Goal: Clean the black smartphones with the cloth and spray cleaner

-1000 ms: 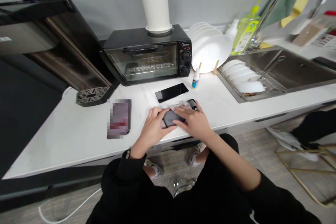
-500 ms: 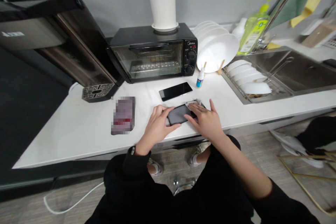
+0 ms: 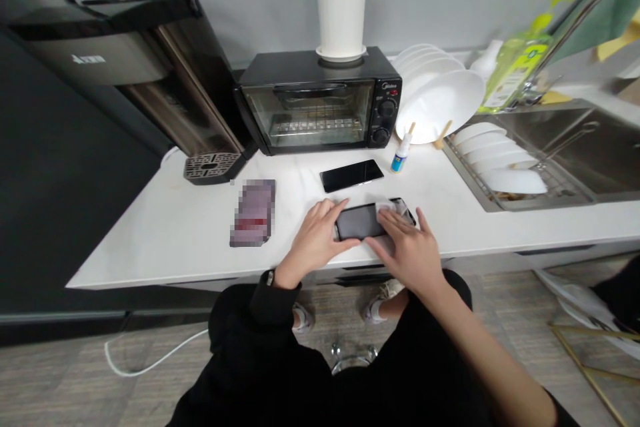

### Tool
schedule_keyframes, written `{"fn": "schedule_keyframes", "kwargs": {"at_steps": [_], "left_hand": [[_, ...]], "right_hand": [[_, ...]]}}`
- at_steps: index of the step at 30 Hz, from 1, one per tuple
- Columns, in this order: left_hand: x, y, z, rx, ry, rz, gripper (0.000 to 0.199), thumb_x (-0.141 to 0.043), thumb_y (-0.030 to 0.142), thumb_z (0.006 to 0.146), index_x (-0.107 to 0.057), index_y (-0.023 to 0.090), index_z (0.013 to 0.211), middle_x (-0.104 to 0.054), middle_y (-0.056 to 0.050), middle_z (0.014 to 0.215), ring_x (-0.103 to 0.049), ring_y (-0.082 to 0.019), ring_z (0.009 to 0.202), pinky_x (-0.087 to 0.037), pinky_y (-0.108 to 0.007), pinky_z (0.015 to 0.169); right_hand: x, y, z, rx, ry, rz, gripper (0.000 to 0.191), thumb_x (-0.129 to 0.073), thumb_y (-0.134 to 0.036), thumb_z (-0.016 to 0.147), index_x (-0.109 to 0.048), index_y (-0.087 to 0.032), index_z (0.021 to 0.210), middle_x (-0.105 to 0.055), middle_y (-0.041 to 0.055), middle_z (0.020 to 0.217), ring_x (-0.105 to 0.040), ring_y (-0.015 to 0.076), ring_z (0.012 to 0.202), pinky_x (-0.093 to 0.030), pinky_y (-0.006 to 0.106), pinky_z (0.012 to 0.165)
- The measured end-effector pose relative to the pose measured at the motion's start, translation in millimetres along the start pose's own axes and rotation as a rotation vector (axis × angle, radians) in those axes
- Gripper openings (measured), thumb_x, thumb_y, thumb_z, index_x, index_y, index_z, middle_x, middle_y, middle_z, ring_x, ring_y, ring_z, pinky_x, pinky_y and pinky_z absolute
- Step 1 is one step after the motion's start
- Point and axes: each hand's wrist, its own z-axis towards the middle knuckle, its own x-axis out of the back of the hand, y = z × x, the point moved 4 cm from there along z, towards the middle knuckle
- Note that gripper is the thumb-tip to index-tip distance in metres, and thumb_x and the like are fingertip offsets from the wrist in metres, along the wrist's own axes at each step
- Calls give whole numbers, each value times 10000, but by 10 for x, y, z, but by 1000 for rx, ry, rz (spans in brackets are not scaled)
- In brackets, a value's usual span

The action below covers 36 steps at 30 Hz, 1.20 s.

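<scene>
A black phone point(image 3: 357, 221) lies flat on the white counter point(image 3: 165, 233) near its front edge. My left hand point(image 3: 314, 241) grips the phone's left end. My right hand point(image 3: 407, 248) presses a small white cloth point(image 3: 386, 209) onto the screen's right part with its fingertips. A second black phone point(image 3: 351, 175) lies just behind, untouched. A small white dropper bottle with a blue label point(image 3: 401, 156) stands upright to the right of that phone.
A black toaster oven point(image 3: 320, 103) with a white utensil holder point(image 3: 341, 7) on top stands behind. A coffee machine point(image 3: 165, 80) is at left, a blurred dark pouch point(image 3: 253, 212) beside my left hand. White plates point(image 3: 435, 97), a dish rack point(image 3: 500, 163) and sink are at right.
My right hand has slid the cloth rightward along the phone, uncovering more of the screen. My left hand keeps holding the left end. The view has shifted left.
</scene>
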Motion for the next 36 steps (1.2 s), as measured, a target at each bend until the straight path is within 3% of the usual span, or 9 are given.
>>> {"fn": "schedule_keyframes", "kwargs": {"at_steps": [4,8,11,17,23,26,29,32,36], "left_hand": [[14,-57,-23,26,-3,-6,849,-762,364,883,-342,264,1614,-550,-92,1202,-535,-308,1156,-489,-469,1036],[45,-82,-33,56,51,-11,916,-790,445,860,-300,319,1624,-553,-81,1229,-540,-315,1192,-471,-494,1070],[22,-58,-13,50,51,-13,970,-815,487,834,-287,318,1629,-565,-82,1238,-543,-318,1193,-462,-503,1078],[36,-55,-30,39,17,-20,880,-740,365,903,-267,305,1642,-553,-78,1184,-539,-301,1151,-484,-470,1033],[31,-12,-4,57,30,-28,1002,-828,468,822,-268,317,1640,-574,-85,1238,-537,-322,1190,-453,-505,1083],[-4,-19,16,43,8,-23,950,-796,394,848,-279,307,1640,-569,-84,1214,-539,-316,1171,-463,-486,1061],[5,-50,-14,63,5,-12,894,-757,325,863,-307,277,1634,-551,-85,1182,-536,-306,1135,-485,-460,1021],[39,-38,-37,80,33,-16,926,-792,399,850,-314,253,1630,-548,-95,1218,-525,-315,1177,-475,-470,1054],[29,-8,-4,78,33,2,962,-810,465,839,-304,253,1630,-555,-98,1230,-523,-322,1200,-459,-482,1081]], "right_hand": [[-184,-355,71,129,-155,151,445,-551,-541,1031,-686,-249,1339,-698,85,1395,-618,285,1354,-213,629,1271],[-138,-57,218,31,-80,58,408,-529,-497,1054,-678,-263,1353,-693,83,1401,-604,294,1370,-170,672,1266],[-40,71,109,-69,20,-28,460,-533,-496,1051,-648,-213,1395,-651,141,1447,-604,324,1366,-162,691,1259],[-162,-328,26,134,-124,140,528,-535,-589,1024,-648,-218,1382,-679,105,1421,-612,291,1359,-171,636,1283],[-23,68,60,-89,58,-87,457,-487,-489,1065,-662,-187,1362,-686,166,1396,-647,358,1306,-191,713,1240],[-127,-216,3,23,7,-30,614,-542,-581,1017,-627,-110,1401,-641,212,1443,-597,355,1368,-243,627,1265],[-234,-409,58,131,-94,89,537,-527,-569,1031,-653,-176,1374,-680,137,1416,-621,299,1347,-255,590,1273],[-184,-179,158,31,-37,5,419,-509,-494,1061,-683,-223,1330,-708,111,1377,-650,311,1309,-218,672,1251],[-94,-38,105,-53,54,-99,504,-519,-513,1052,-649,-155,1382,-663,173,1425,-616,353,1346,-193,696,1246]]}}
